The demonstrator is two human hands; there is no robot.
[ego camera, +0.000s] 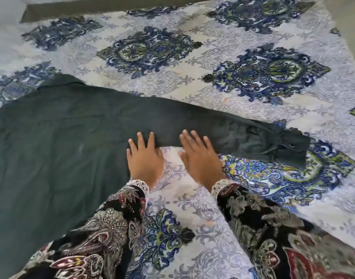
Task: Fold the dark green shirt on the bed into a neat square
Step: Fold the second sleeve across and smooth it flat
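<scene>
- So, dark green shirt [57,137] lay flat on the bed [223,109], body at the left of the view, one sleeve [223,129] stretched out to the right.
- Sleeve cuff [293,147] sat at the far right end, a small metal snap visible on it.
- Left hand [145,158] was flat on the shirt where the sleeve joins the body, fingers straight and spread, gripping nothing.
- Right hand [199,158] was flat too, fingers straight, fingertips on the sleeve's near edge, palm over the bedspread; slightly blurred, so contact pressure was hard to judge.
- Hands were near each other, apart, a strip of bedspread between them.
- Both arms wore dark paisley-print sleeves with white lace trim at the wrist [139,186].
- Bedspread [192,218] was white with blue-green medallion print.
</scene>
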